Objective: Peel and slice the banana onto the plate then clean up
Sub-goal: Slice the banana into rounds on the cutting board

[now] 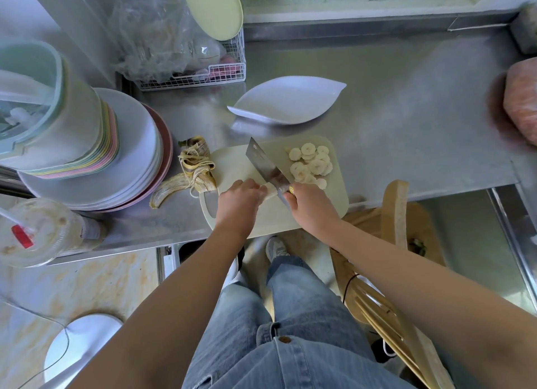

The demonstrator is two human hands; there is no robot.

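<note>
Head view: banana stub point(268, 191) sits centre frame on the cutting board point(232, 165). My left hand point(238, 202) is curled over it, pinning it. My right hand point(312, 207) is wrapped round the cleaver point(266, 163) handle, blade at the stub.

Peeling's done; the peel point(193, 170) lies just left of the board. Slicing approx. finished: the slices point(311, 165) are piled on the board's right side, none yet on the leaf-shaped white plate point(286, 99) above it.

Left to do: last cuts, slices to plate, bin peel, clean up.

Stacked plates point(136, 156) crowd frame left, right by the peel. Wooden chair point(395, 211) is lower right near my arm, prob. no obstacle.
</note>
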